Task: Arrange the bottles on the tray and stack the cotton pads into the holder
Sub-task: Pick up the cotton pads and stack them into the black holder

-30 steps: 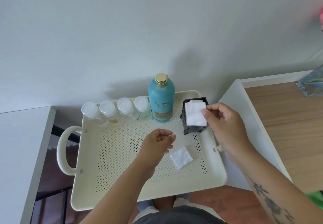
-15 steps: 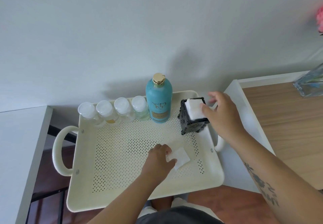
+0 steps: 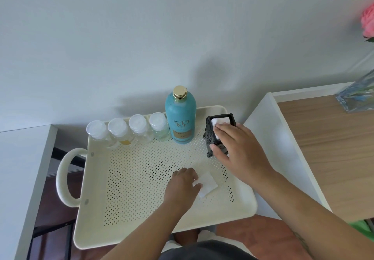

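Right hand (image 3: 240, 148) now lowered onto holder (image 3: 211, 138) at tray (image 3: 141, 237) far-right corner, fingers pressing inserted pad (image 3: 219, 121) down. Left hand (image 3: 182, 184) now pinching last cotton pad (image 3: 208, 184) near front edge. Bottles (image 3: 139, 130) lined along far edge. Near completion.

Right hand (image 3: 240, 150) covering the black holder's (image 3: 210, 136) right side, left hand (image 3: 182, 184) hiding the loose cotton pad's (image 3: 208, 184) left corner, vase (image 3: 356, 95) and pink flower (image 3: 368, 22) cut off at right edge
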Tool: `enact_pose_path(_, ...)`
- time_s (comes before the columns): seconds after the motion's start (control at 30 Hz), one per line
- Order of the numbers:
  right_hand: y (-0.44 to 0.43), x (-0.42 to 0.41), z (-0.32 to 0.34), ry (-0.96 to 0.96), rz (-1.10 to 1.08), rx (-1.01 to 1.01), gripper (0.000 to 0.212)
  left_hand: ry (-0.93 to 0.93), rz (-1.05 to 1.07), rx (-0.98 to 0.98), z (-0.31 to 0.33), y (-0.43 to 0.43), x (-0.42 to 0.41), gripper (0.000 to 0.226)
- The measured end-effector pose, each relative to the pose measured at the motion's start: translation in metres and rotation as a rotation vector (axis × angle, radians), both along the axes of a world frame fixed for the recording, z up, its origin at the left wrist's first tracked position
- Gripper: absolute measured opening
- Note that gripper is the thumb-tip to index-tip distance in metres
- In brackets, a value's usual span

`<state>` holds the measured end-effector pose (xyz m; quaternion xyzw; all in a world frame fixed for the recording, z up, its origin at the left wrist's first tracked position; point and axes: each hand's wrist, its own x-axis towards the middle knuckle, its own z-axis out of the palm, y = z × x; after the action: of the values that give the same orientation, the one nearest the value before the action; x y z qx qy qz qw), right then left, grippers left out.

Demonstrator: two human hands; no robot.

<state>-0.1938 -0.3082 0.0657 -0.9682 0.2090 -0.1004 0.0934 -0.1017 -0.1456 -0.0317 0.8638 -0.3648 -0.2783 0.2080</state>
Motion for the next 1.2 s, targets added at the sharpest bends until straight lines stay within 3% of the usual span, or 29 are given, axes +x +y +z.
enact_pose_path(0.3, -0.002, 0.008, 0.001, 0.103, -0.033, 0.025, 0.047, 0.073, 0.036, -0.045, 0.003, 0.004, 0.003, 0.006)
enact_pose_path(0.63, 0.001, 0.008, -0.006, 0.102, -0.052, 0.024, 0.05, 0.511, 0.378, -0.275, 0.043, 0.015, 0.026, 0.007)
enact_pose_path(0.77, 0.003, 0.005, -0.004, -0.017, -0.065, 0.076, 0.042, 0.679, 0.443, -0.405, 0.065, 0.011, 0.032, 0.005)
enact_pose_path(0.9, 0.014, -0.003, 0.006, -0.268, -0.129, 0.096, 0.036, 0.744, 0.445, -0.493, 0.085, 0.003, 0.035, 0.007)
enact_pose_path(1.03, 0.031, -0.008, 0.019, -0.445, -0.348, 0.497, 0.024, 0.818, 0.449, -0.583, 0.097, -0.008, 0.032, 0.007)
enact_pose_path(1.13, 0.036, -0.005, 0.025, -0.489, -0.485, 0.905, 0.025, 0.886, 0.454, -0.638, 0.102, -0.016, 0.028, 0.009)
enact_pose_path(1.2, 0.035, -0.002, 0.026, -0.509, -0.524, 1.075, 0.02, 0.908, 0.447, -0.65, 0.104, -0.022, 0.026, 0.013)
